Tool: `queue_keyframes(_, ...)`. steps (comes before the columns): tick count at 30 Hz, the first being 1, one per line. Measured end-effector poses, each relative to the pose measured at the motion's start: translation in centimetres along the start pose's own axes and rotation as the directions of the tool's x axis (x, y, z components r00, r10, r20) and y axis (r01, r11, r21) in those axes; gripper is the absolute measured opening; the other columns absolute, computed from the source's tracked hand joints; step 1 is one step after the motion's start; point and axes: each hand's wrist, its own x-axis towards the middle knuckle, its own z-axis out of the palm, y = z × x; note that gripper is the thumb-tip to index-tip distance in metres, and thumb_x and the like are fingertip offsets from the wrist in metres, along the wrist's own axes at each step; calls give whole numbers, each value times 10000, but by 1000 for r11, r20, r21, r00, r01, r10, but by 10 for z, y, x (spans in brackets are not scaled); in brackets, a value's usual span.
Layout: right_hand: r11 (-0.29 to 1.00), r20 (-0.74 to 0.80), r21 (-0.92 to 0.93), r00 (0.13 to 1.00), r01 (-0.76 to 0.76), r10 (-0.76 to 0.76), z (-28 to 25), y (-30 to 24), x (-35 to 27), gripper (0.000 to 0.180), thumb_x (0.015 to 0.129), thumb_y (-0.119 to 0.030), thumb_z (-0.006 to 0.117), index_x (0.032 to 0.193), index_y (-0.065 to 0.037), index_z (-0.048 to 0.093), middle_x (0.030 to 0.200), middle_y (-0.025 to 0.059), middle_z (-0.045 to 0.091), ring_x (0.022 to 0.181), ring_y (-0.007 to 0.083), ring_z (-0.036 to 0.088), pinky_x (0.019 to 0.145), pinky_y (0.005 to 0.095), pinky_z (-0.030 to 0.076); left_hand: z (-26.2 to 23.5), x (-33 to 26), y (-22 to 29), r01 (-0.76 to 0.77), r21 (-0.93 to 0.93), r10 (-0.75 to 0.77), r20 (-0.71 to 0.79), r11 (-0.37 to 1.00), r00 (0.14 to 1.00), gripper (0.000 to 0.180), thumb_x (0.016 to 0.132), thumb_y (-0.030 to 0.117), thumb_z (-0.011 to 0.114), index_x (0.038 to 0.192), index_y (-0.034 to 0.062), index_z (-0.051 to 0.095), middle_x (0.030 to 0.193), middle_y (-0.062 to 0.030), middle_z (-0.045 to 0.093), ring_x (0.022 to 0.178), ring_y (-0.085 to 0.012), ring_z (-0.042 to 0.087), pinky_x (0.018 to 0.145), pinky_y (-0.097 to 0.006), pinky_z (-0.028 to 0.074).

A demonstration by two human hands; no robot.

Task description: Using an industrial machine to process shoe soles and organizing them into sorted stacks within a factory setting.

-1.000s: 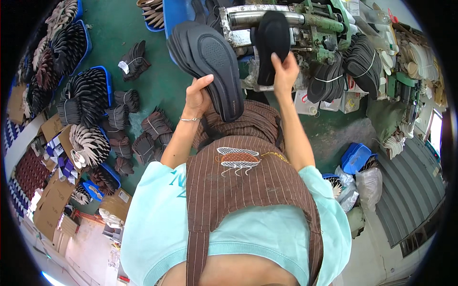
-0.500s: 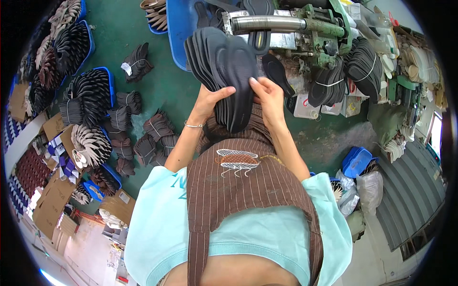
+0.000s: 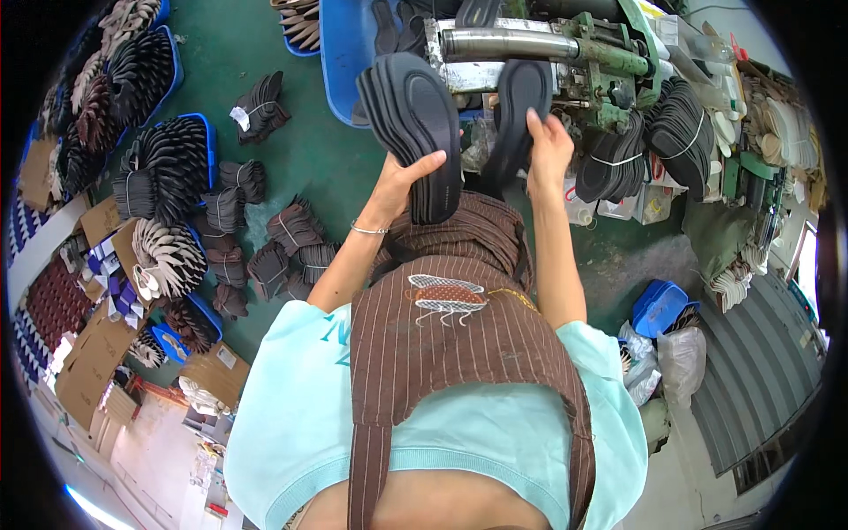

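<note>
A fanned stack of black shoe insoles point(image 3: 415, 110) is gripped in my left hand point(image 3: 397, 185), the thumb pressed over its front face. To its right, a black insole point(image 3: 517, 110) stands upright in my right hand point(image 3: 549, 150). My right thumb lies on the face of that insole, and the fingers behind it are partly hidden. The two hands are apart, both just short of a green machine with a steel roller point(image 3: 508, 44).
A blue bin point(image 3: 334, 79) holding insoles stands behind the stack, left of the machine. Tied insole bundles point(image 3: 614, 150) hang over the machine's right side. More tied bundles point(image 3: 291, 228) lie on the green floor at left, beside blue crates point(image 3: 212, 159) packed with insoles.
My right hand has moved right, drawing an insole away from the stack. My left hand has shifted slightly right, still holding the remaining stack.
</note>
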Motion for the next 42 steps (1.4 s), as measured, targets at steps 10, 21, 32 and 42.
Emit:
queue_keyframes(10, 999, -47, 23, 998, -38, 39, -17, 13, 1, 152, 819, -94, 660, 928, -45, 565, 680, -44, 549, 565, 36, 458, 497, 181, 347, -10, -3, -16, 38, 168, -28, -61, 985, 998, 504, 768, 139, 722, 1175, -46, 490, 1106, -102, 582, 1010, -181, 563, 889, -300, 455)
queue_keyframes(21, 1000, -17, 16, 1000, -25, 26, -3, 4, -9, 133, 846, -99, 627, 910, -1, 564, 751, 6, 616, 610, 47, 511, 510, 197, 387, 0, -10, -4, 152, -232, -139, 70, 961, 988, 365, 885, 147, 593, 1180, -44, 494, 1097, -100, 584, 972, -169, 578, 855, -298, 480)
queue_keyframes(32, 989, -18, -57, 991, 133, -134, 5, 7, -26, 144, 898, -106, 560, 945, 25, 598, 722, -57, 546, 634, 17, 430, 579, 178, 346, 10, -8, -11, 8, 79, -7, -5, 997, 1000, 331, 864, 77, 596, 1153, -56, 505, 1078, -142, 602, 912, -210, 613, 809, -344, 531)
queue_keyframes(42, 833, -123, -385, 873, 396, -472, 11, -10, 9, 179, 911, -117, 534, 1017, 25, 564, 812, -5, 558, 736, 74, 472, 691, 204, 402, 10, -10, -4, 27, -120, -20, 65, 992, 998, 393, 964, 240, 415, 1213, -61, 460, 1170, -188, 553, 944, -268, 613, 830, -371, 507)
